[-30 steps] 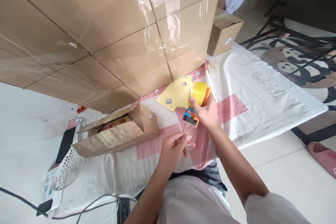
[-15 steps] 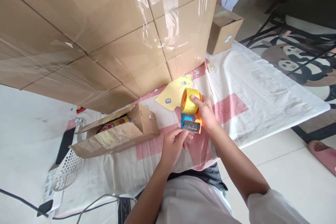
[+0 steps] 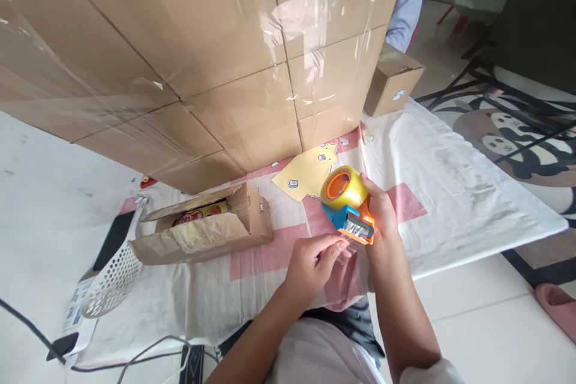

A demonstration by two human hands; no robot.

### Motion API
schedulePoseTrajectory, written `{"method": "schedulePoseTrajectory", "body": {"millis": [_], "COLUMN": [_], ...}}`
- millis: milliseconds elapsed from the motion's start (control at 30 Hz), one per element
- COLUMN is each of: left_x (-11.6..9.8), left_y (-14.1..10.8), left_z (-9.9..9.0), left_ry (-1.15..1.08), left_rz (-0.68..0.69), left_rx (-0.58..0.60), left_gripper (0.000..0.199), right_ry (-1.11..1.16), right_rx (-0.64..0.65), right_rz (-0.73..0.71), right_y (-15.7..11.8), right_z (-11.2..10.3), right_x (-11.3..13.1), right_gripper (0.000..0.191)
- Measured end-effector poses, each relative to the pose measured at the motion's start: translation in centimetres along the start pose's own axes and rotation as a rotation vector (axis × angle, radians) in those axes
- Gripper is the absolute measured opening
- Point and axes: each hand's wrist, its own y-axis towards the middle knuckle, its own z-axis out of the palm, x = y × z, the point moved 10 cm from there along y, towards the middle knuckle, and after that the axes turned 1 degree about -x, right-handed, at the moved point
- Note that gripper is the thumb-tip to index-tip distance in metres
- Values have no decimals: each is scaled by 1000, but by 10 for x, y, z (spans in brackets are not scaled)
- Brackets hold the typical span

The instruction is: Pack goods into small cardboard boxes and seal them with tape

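Note:
My right hand [image 3: 382, 211] is closed around a tape dispenser [image 3: 346, 221], orange and blue, with a yellowish roll of clear packing tape [image 3: 355, 189] on it. Just below its cutter, my left hand [image 3: 315, 261] pinches the loose end of the tape, and a short clear strip shows between the fingers and the dispenser. Left of my hands, a long cardboard box [image 3: 211, 240] lies with its top flaps partly open and a printed red and yellow package [image 3: 200, 214] inside. A yellow paper sheet [image 3: 303, 175] with small cartoon prints lies beyond the dispenser.
A wall of stacked, taped cartons [image 3: 234, 114] rises along the back of the cloth-covered table [image 3: 441, 192]. A small carton [image 3: 391, 87] stands at the far right, beside a person's sleeve [image 3: 410, 3]. A white perforated basket [image 3: 112, 276] and cables [image 3: 130, 363] are on the left.
Both hands have shifted slightly right and down with the dispenser, which is now turned so the roll's orange core faces up more. The view has also tilted.

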Motion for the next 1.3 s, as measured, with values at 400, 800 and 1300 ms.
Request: {"method": "schedulePoseTrajectory", "body": {"millis": [400,800,1300], "left_x": [-9,37,33], "left_y": [-18,-40,-77], "left_z": [-3,-51,-128], "left_ry": [146,166,-132], "left_rz": [79,-19,-138], "left_rx": [22,-155,-451], "left_gripper": [26,27,20], "right_ry": [149,3,-457], "right_rx": [-68,-76,-122], "right_rz": [224,18,-272], "right_y": [-42,-87,-9], "right_z": [-9,0,-48], "right_x": [-37,-8,2], "right_gripper": [33,28,31]}}
